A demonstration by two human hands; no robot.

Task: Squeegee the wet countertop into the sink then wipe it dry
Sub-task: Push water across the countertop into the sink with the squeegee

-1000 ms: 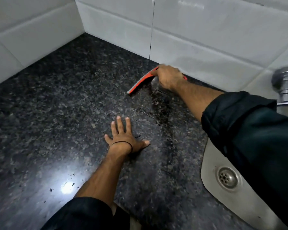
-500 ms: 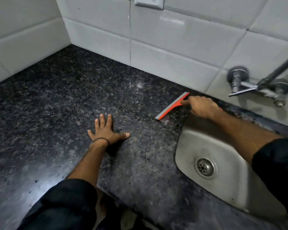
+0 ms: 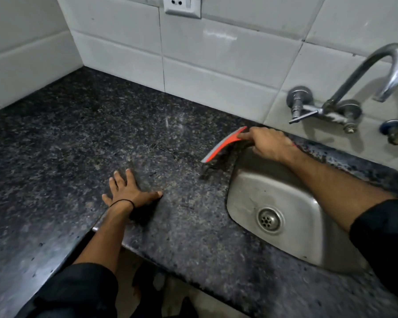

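Note:
A dark speckled granite countertop (image 3: 67, 143) runs from the left corner to a steel sink (image 3: 257, 187) set in on the right. My right hand (image 3: 270, 143) grips the handle of an orange squeegee (image 3: 223, 145) with a grey blade. The blade rests on the counter just left of the sink's upper left rim, with a dark wet patch below it. My left hand (image 3: 129, 192) lies flat on the counter with fingers spread, left of the sink, holding nothing.
A chrome wall tap (image 3: 345, 97) with a curved spout hangs over the sink's far side. White wall tiles (image 3: 216, 65) back the counter, with a socket (image 3: 182, 5) at the top. The sink drain (image 3: 268, 220) sits low in the basin. The counter's front edge is near my body.
My right hand has dragged the squeegee from the back wall rightward to the sink's rim. The view has swung right, bringing the sink and tap into sight. My left hand stays flat.

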